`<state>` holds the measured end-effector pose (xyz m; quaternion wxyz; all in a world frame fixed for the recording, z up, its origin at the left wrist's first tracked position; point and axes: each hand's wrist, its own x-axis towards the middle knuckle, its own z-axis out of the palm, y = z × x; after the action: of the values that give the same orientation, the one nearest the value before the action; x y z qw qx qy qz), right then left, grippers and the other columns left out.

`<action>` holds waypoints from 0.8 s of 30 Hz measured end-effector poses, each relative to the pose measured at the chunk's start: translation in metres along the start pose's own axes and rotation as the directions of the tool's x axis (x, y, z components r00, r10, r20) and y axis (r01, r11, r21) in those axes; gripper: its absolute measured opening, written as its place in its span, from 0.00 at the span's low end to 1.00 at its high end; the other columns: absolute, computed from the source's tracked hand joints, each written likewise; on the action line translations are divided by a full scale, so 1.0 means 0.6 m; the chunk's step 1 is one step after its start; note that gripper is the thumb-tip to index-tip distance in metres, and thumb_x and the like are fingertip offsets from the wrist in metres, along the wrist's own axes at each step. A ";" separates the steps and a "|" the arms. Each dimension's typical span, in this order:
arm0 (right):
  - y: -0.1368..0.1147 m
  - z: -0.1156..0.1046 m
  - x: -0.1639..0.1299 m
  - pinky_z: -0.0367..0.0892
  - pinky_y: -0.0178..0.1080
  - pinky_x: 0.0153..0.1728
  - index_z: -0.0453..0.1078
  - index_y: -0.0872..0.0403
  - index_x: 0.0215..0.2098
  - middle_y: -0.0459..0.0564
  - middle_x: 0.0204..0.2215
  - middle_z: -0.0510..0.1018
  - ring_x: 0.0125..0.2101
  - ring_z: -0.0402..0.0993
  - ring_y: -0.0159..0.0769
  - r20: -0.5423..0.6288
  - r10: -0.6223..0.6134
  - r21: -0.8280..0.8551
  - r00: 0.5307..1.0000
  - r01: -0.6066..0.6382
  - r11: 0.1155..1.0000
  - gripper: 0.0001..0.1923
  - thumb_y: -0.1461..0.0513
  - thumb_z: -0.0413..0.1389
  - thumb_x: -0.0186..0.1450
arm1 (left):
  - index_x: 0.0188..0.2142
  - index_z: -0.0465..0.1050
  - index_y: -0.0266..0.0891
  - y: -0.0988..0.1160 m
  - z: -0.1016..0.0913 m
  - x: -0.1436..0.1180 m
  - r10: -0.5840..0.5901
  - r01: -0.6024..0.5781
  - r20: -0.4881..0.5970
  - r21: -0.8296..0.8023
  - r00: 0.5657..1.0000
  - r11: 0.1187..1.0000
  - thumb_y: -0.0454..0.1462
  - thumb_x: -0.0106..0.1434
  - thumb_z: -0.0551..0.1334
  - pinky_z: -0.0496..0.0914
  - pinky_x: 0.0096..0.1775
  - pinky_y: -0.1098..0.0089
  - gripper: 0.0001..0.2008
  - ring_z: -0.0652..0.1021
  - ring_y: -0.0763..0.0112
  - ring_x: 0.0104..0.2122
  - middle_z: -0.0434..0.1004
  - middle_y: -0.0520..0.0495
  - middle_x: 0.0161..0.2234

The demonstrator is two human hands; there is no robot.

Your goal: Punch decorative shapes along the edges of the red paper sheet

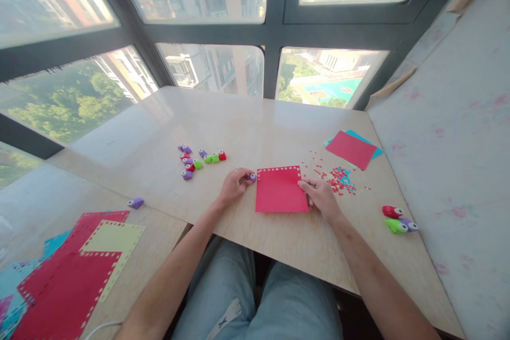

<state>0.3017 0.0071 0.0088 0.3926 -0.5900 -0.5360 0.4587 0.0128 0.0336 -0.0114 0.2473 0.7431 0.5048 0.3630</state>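
your left hand (235, 185) sits just left of centre frame, its grip pinched on a small purple punch (251, 176) at the upper left corner of the red paper sheet (281, 192). that sheet lies flat on the counter (247, 122) at centre frame, with a row of punched holes along its top edge. your right hand (321, 197) rests on the sheet's right edge, fingers together, pressing it down. right of it lies a scatter of red and blue confetti (338, 178). a cluster of punches (197, 160) sits left of centre, well apart from your hands. punched sheets (79, 265) lie lower left.
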 end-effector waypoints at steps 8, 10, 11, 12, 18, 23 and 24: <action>-0.007 0.003 -0.001 0.56 0.30 0.13 0.75 0.58 0.34 0.39 0.10 0.63 0.11 0.58 0.27 0.004 0.029 0.023 1.000 -0.029 0.999 0.20 0.48 0.58 0.58 | 0.42 0.75 0.40 -0.006 0.002 -0.003 -0.014 0.014 -0.003 -0.042 1.000 0.999 0.31 0.60 0.60 0.70 0.41 0.67 0.11 0.75 0.67 0.38 0.77 0.45 0.38; -0.008 0.004 -0.002 0.58 0.30 0.12 0.75 0.57 0.35 0.39 0.10 0.64 0.11 0.59 0.27 0.012 0.036 0.027 0.999 -0.036 0.999 0.20 0.48 0.58 0.58 | 0.42 0.75 0.40 -0.005 0.002 -0.004 -0.010 0.010 -0.002 -0.043 1.000 0.999 0.31 0.59 0.60 0.70 0.41 0.67 0.11 0.75 0.67 0.38 0.77 0.45 0.38; -0.008 0.003 -0.002 0.58 0.30 0.12 0.75 0.57 0.35 0.39 0.11 0.65 0.11 0.59 0.27 0.018 0.038 0.033 0.999 -0.038 0.999 0.21 0.48 0.58 0.58 | 0.42 0.75 0.40 -0.005 0.002 -0.004 -0.011 0.011 -0.003 -0.043 1.000 0.999 0.31 0.59 0.60 0.70 0.41 0.67 0.11 0.75 0.67 0.37 0.77 0.45 0.38; -0.009 0.003 -0.002 0.59 0.30 0.12 0.75 0.57 0.35 0.39 0.11 0.65 0.11 0.59 0.27 0.027 0.038 0.039 0.999 -0.039 0.998 0.21 0.48 0.58 0.58 | 0.42 0.75 0.40 -0.005 0.002 -0.005 -0.014 0.014 -0.004 -0.044 1.000 0.999 0.31 0.59 0.60 0.70 0.41 0.67 0.11 0.75 0.67 0.37 0.77 0.45 0.38; -0.007 0.003 -0.001 0.62 0.30 0.11 0.74 0.58 0.36 0.40 0.13 0.68 0.11 0.60 0.26 0.071 0.026 0.063 0.997 -0.030 0.998 0.21 0.48 0.59 0.58 | 0.43 0.75 0.40 -0.005 0.004 -0.005 -0.004 0.005 0.003 -0.066 1.000 0.998 0.31 0.60 0.62 0.71 0.40 0.68 0.11 0.76 0.68 0.37 0.77 0.45 0.38; -0.001 0.003 0.003 0.65 0.30 0.10 0.74 0.58 0.39 0.41 0.17 0.71 0.10 0.60 0.24 0.085 0.049 0.024 0.995 -0.051 0.998 0.23 0.47 0.60 0.57 | 0.42 0.75 0.40 0.002 0.004 -0.004 -0.005 0.006 0.012 -0.074 1.000 0.997 0.32 0.59 0.62 0.71 0.39 0.69 0.11 0.76 0.69 0.36 0.77 0.45 0.38; -0.001 0.003 0.004 0.65 0.30 0.10 0.75 0.58 0.40 0.41 0.18 0.72 0.10 0.60 0.24 0.092 0.062 0.016 0.994 -0.064 0.998 0.24 0.47 0.61 0.56 | 0.42 0.76 0.40 0.005 0.003 -0.004 -0.007 0.007 0.011 -0.069 1.000 0.998 0.32 0.60 0.62 0.72 0.39 0.68 0.11 0.76 0.69 0.36 0.77 0.44 0.38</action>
<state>0.2996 0.0093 0.0087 0.3583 -0.5813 -0.5302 0.5026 0.0154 0.0303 -0.0111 0.2766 0.7344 0.4932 0.3753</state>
